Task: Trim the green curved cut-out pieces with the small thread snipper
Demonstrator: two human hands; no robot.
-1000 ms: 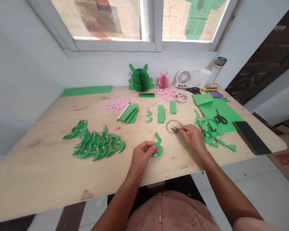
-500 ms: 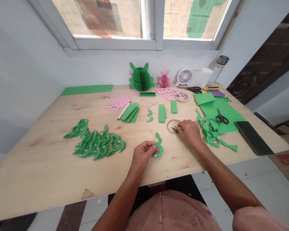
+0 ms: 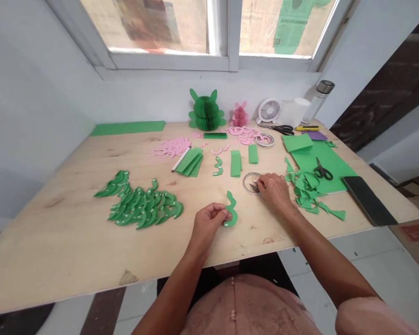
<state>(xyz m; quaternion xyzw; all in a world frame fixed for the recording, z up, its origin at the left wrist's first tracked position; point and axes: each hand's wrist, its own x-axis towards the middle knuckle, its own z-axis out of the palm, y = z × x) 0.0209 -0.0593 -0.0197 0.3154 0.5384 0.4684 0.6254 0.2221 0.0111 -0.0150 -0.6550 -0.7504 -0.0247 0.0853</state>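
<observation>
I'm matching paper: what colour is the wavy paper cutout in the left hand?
The wavy paper cutout is green, clearest in the head view.

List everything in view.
Wavy strips: two, green, front, centre
Wavy pile: many, green, left
Small scissors: one, grey, centre
Rings: two, pale, centre, back
Folded papers: several, green, centre
Rod: one, white, centre
Cutouts: many, pink, back
Figures: two, green and pink, back
Long strip: one, green, back
Fan: one, white, back
Bottle: one, clear, back
Cutter: one, yellow, back
Sheets: several, green and purple, right
Large scissors: two, black, right
Scraps: many, green, right
Phone: one, black, right
Table: one, tan, beneath
Left hand: one, bare, holding front strip
Right hand: one, bare, at small scissors
</observation>
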